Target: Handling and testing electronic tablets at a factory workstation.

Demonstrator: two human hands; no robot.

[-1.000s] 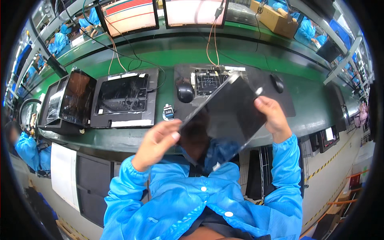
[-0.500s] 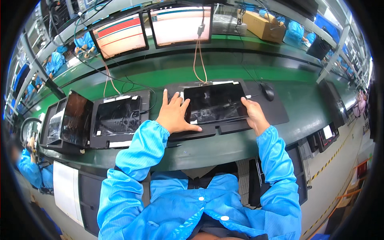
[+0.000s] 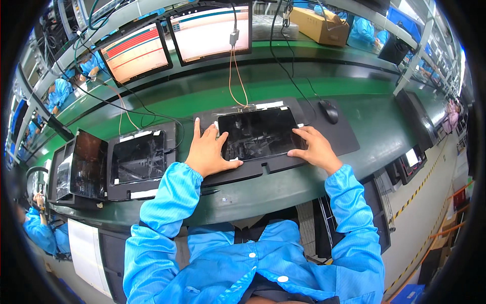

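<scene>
A black tablet-like screen panel lies face up in a dark foam tray before me. White tabs show along its edges. My left hand is open at the panel's left edge, fingers spread over the tray and thumb near the lower left corner. At the right edge is my right hand, its thumb and fingers apart, fingertips touching the panel's side. An orange cable runs down to the panel's far edge. To the left, a second screen panel lies in its own tray.
Two lit monitors stand behind the green bench. A black mouse sits on the mat to the right. Dark panels in a black holder stand at the left, with a pen near the bench edge. People in blue work beyond.
My right hand's grip at the panel's right edge has opened out, with the thumb now at the lower right corner. The left hand stays spread. The whole view has shifted slightly.
</scene>
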